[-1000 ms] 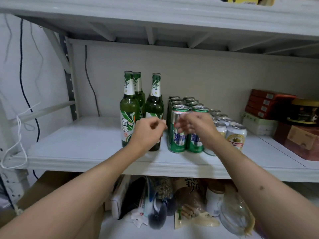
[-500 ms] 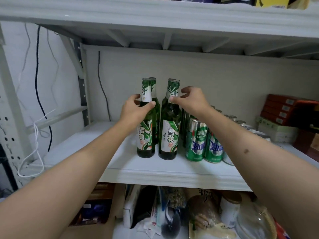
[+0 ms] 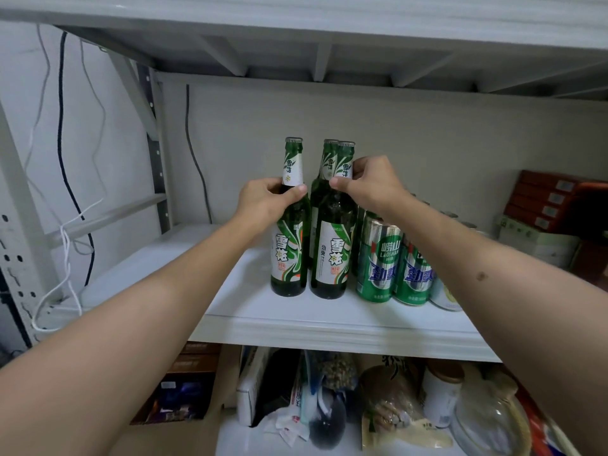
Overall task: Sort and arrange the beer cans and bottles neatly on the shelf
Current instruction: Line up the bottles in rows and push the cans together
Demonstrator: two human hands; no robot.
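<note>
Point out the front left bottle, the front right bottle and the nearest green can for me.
front left bottle (image 3: pixel 285 255): head view, on its body label.
front right bottle (image 3: pixel 332 255): head view, on its body label.
nearest green can (image 3: pixel 378 258): head view, on its printed side, right of the bottles.

Home storeroom — grey metal shelving (image 3: pixel 329 327), stocked beer bottles (image 3: pixel 330 255) and cans (image 3: pixel 378 261), loose wall cables (image 3: pixel 65 143), boxed goods (image 3: pixel 556 205)

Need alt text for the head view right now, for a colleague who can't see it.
Two bare hands each hold a green beer bottle by the neck on a white shelf: left hand on the left bottle, right hand on the right bottle. Green cans stand just right.
</note>
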